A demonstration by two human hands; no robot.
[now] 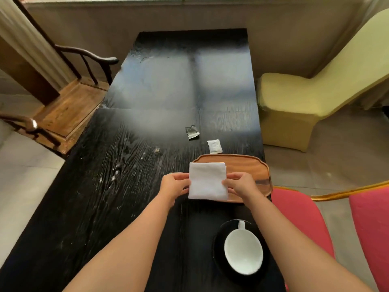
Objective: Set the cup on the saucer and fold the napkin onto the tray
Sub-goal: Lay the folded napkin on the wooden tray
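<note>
A white napkin (207,181), folded into a rectangle, is held over the left end of a wooden tray (246,167). My left hand (174,185) pinches its left edge and my right hand (240,185) pinches its right edge. Whether the napkin rests on the tray or hangs just above it is unclear. Closer to me, a white cup (243,250) stands upright on a black saucer (219,247), its handle pointing away from me.
The black wooden table (126,165) carries a torn grey packet (191,132) and a small white sachet (214,146) just beyond the tray. A pink chair (303,218) is at my right, a yellow-covered chair (294,102) beyond it, wooden chairs at left.
</note>
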